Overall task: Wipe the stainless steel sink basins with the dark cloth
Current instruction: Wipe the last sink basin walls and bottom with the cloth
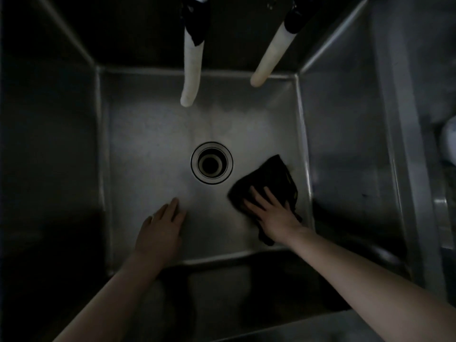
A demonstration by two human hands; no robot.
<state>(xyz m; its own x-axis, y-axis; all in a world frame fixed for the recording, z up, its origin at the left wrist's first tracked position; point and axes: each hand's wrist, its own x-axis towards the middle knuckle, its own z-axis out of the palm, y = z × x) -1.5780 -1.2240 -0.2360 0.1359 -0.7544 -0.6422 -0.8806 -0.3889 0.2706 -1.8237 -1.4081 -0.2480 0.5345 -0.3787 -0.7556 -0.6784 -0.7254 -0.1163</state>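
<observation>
Head view looks straight down into a deep stainless steel sink basin, dimly lit, and I see both of my bare arms reaching in from the bottom edge. My right hand lies flat on the dark cloth, fingers spread and pressing it against the basin floor; the grip is not curled around the fabric, it is an open palm bearing down on it. The cloth is bunched and roughly triangular, sitting on the floor to the right of the drain, close to the right wall, with one corner pointing up and away from me and a ragged bit showing below my wrist. It is near the drain rim but I cannot tell whether it touches it.

My left hand rests on the basin floor below and to the left of the drain, fingers together and extended, holding nothing, well apart from the cloth.

Two pale hoses hang down from the top of the view: the left hose ends above the back part of the floor, and the right hose slants down to the left toward the back corner. Both have dark wrapping at their upper ends. A steel divider runs along the right side, and a blurred pale object shows at the far right edge; I cannot tell what it is.
</observation>
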